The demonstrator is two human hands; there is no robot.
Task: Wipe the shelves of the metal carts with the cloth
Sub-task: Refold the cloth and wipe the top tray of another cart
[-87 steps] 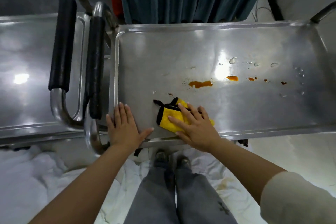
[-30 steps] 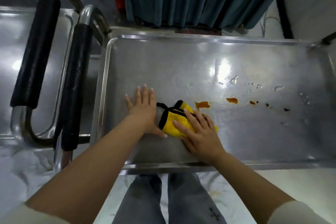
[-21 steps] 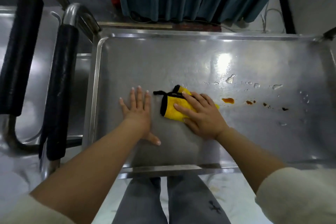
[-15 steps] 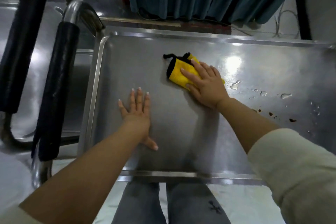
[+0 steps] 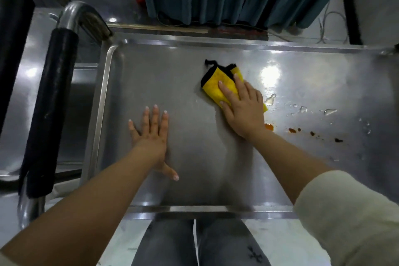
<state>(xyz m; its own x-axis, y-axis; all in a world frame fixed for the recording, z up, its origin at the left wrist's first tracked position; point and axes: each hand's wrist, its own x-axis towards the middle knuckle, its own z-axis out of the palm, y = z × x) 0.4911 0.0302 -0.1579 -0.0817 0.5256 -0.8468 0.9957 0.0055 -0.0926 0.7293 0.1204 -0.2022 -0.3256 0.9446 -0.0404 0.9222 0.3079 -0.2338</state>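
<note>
— Cloth (image 5: 216, 84): how many, and where?
— One, yellow, on the near cart's shelf (image 5: 194, 168), under the right hand (image 5: 243, 110), fingers flat, pressing it.
— Left hand (image 5: 152, 136)?
— Spread flat on the shelf, holding nothing. Two carts, two handles (image 5: 47, 103), several brown spots (image 5: 292, 130).

dim indoor light, cool cast. overhead source shows as a blown-out white glare patch on the brushed steel cart shelf (image 5: 194, 157), right of the folded yellow cloth with black trim (image 5: 213, 84). smaller hotspots on the second steel shelf at left (image 5: 32, 71). soft shadows under both forearms. wide-angle bending curves the black foam-sleeved handle bars (image 5: 49, 114). edges smeared; cream sleeve (image 5: 349, 218) soft, out of focus.
</note>
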